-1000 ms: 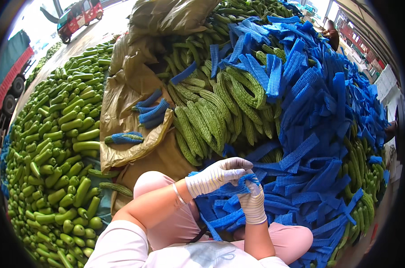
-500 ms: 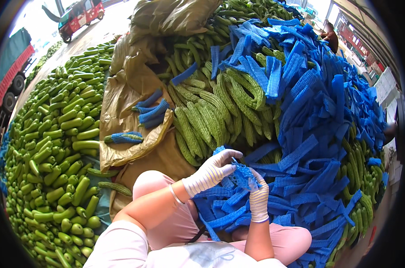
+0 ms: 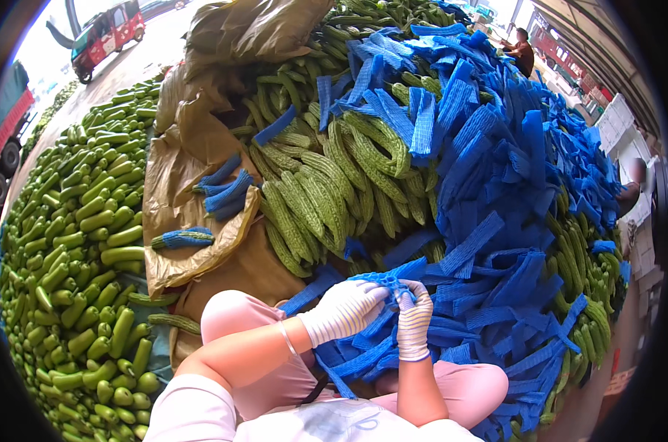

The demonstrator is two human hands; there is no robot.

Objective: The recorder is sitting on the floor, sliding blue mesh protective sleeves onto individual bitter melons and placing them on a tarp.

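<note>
In striped work gloves, my left hand (image 3: 346, 311) and my right hand (image 3: 413, 321) meet in front of my lap. Between them is a blue foam net sleeve (image 3: 390, 278), bunched and stretched, with the fingers of both hands closed on it. Whether anything sits inside the sleeve I cannot make out. Just ahead lies a heap of pale green, bumpy bitter gourds (image 3: 315, 197). Loose blue foam net sleeves (image 3: 488, 295) spread in a deep pile to the right of my hands and beneath them.
Brown sheeting (image 3: 190, 254) at left carries a few sleeved gourds (image 3: 183, 237). Beyond it rises a large heap of smooth green gourds (image 3: 76, 287). A red three-wheeler (image 3: 107, 38) and a truck (image 3: 9, 147) stand far left. People (image 3: 522, 53) are beyond the pile at right.
The blue sleeve has gone from a crumpled bunch to a longer, sideways stretch between my hands. My left hand has lowered slightly. The whole view has shifted a little.
</note>
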